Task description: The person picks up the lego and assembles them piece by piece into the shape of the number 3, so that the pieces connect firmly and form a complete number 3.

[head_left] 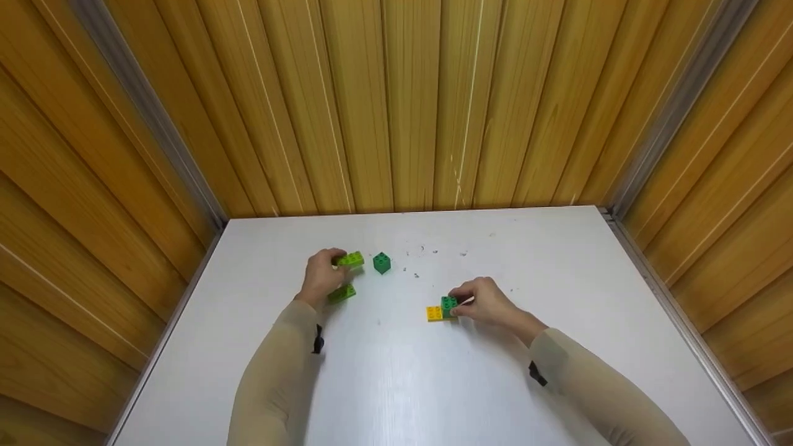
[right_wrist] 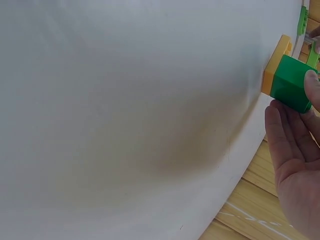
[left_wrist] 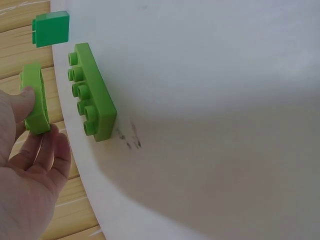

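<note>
My left hand (head_left: 321, 274) pinches a light green toy brick (left_wrist: 36, 97) between thumb and fingers, lifted over the table. A second light green brick (left_wrist: 95, 95), long and studded, lies on the table just nearer than that hand. Past the left fingertips stands a dark green brick (head_left: 381, 263). On the right, my right hand (head_left: 486, 300) grips another dark green brick (right_wrist: 290, 82) between thumb and fingers. This brick sits on the right part of a flat yellow brick (head_left: 434, 313), whose left studs stay uncovered.
The white table (head_left: 384, 384) carries small dark marks (head_left: 416, 275) near its middle. Wood-patterned panels (head_left: 409, 105) rise behind the table and at both sides, with grey metal strips (head_left: 650, 105) at the corners.
</note>
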Motion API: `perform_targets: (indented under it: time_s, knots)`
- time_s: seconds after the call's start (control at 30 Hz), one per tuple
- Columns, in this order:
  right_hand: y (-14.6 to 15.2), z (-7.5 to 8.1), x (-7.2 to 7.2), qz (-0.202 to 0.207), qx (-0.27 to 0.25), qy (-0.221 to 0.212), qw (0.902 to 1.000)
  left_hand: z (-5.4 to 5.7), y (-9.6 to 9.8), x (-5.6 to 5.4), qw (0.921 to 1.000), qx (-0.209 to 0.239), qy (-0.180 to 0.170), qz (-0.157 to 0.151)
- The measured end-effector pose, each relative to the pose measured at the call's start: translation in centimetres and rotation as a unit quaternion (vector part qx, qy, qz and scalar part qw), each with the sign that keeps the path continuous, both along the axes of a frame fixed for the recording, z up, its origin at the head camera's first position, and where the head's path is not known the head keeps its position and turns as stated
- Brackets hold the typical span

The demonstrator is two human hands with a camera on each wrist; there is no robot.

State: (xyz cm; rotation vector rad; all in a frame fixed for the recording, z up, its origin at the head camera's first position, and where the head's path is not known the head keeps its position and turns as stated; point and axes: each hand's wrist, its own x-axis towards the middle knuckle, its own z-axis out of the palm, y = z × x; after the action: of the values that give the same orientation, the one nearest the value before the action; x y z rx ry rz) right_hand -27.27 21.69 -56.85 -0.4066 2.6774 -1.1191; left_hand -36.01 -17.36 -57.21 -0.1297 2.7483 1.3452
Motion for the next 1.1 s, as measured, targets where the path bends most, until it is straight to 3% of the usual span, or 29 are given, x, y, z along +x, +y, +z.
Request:
perform_targets:
  time_s: [0.43,0.63,0.77,1.1]
  knots:
    - [-0.1,-0.1,0.1,0.018,0.004,0.010,0.9998,0.9,1.7,3.0,0.9976,-0.019,0.055,-0.037]
    - [-0.3,0.1,0.1,0.004,0.000,0.001,1.0000,0.8,2.1,3.5,0.9964,-0.016,0.061,-0.055]
    - [-0.4,0.0,0.0,0.017,-0.009,0.004,0.9998,0.6,2.3,3.7,0.9962,-0.016,0.067,-0.054]
    - [-0.1,0.2,0.3,0.032,-0.017,0.025,0.9990,0.7,3.7,4.4,0.9866,-0.006,0.128,-0.101]
